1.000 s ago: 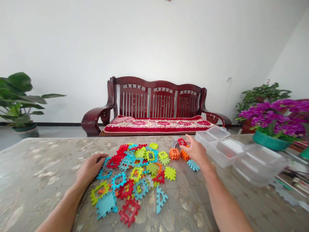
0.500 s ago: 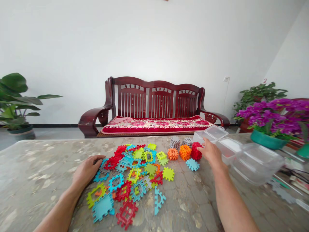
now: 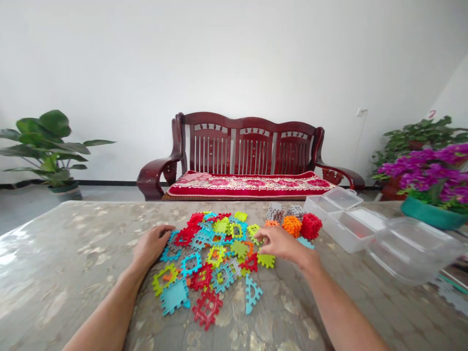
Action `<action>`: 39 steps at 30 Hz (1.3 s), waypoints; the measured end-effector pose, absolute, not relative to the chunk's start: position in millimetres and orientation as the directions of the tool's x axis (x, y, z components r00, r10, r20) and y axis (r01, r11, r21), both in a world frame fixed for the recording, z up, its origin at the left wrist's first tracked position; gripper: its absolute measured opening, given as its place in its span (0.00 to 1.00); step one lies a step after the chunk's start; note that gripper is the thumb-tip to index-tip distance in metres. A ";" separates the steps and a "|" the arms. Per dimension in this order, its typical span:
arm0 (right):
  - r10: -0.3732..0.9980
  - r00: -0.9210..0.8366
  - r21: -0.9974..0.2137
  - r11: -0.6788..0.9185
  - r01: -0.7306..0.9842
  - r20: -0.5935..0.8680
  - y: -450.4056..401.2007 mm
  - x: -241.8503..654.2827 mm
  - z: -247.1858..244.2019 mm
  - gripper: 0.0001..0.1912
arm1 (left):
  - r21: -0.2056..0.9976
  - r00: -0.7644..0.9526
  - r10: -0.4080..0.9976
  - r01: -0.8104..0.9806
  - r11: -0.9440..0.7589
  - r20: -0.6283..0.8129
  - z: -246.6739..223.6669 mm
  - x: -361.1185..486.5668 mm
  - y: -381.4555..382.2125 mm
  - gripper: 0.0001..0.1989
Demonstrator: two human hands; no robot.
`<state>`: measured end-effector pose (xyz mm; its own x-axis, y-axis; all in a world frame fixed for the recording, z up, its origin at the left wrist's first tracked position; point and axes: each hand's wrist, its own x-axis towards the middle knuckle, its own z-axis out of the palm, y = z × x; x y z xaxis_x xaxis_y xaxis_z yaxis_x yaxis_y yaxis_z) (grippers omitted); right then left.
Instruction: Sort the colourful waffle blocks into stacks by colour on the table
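Observation:
Flat notched plastic pieces in red, blue, yellow-green, grey and orange lie in a loose pile, with a red piece (image 3: 207, 308) at its near edge. My left hand (image 3: 150, 247) rests at the pile's left side beside blue pieces, fingers loosely bent and holding nothing. Over the pile's right side hovers my right hand (image 3: 280, 242), thumb and fingers slightly apart near a yellow-green piece (image 3: 266, 260). Behind it stand stacks: a red stack (image 3: 311, 226), an orange stack (image 3: 292, 226) and grey stacks (image 3: 275, 212). A blue piece (image 3: 305, 242) is partly hidden by my right hand.
Clear plastic boxes (image 3: 347, 232) with open lids stand on the table (image 3: 84, 253) at the right. Past them are a transparent container (image 3: 413, 248) and purple flowers in a green pot (image 3: 431, 213). A wooden bench (image 3: 252, 151) stands behind the table.
My right hand has moved left from the red stack to the pile's right side. The view has shifted, so the scene sits further right. My left hand stays beside the pile.

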<state>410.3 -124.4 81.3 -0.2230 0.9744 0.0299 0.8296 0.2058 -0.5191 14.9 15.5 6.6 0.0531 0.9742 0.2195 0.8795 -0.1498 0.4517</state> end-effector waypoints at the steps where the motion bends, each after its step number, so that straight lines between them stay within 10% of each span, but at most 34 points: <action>1: 0.963 -0.271 -0.474 0.239 0.847 0.002 -125.3 402.0 79.0 0.18 | 0.451 0.048 0.975 0.881 -0.143 0.217 7.5 15.6 14.7 0.19; 7: 0.924 -0.381 -0.304 0.352 0.885 -0.040 -132.1 382.8 69.7 0.19 | 0.470 0.025 0.975 0.873 -0.128 0.221 8.0 17.5 12.1 0.18; 16: 0.952 -0.297 -0.345 0.305 0.888 0.078 -132.3 365.5 65.3 0.13 | 0.493 0.031 0.978 0.860 -0.132 0.207 7.7 18.2 11.9 0.18; 22: 0.827 -0.500 -0.382 0.563 0.733 0.257 -145.3 328.5 58.1 0.14 | 0.486 0.026 0.979 0.865 -0.123 0.202 13.2 21.5 6.8 0.18; 28: 0.721 -0.662 -0.377 0.683 0.626 0.206 -158.9 298.7 52.2 0.33 | 0.490 0.027 0.978 0.862 -0.127 0.205 14.3 23.0 5.3 0.18; 39: 0.726 -0.651 -0.312 0.685 0.659 0.221 -154.8 291.1 33.6 0.30 | 0.497 0.028 0.979 0.859 -0.127 0.201 11.9 22.0 6.8 0.18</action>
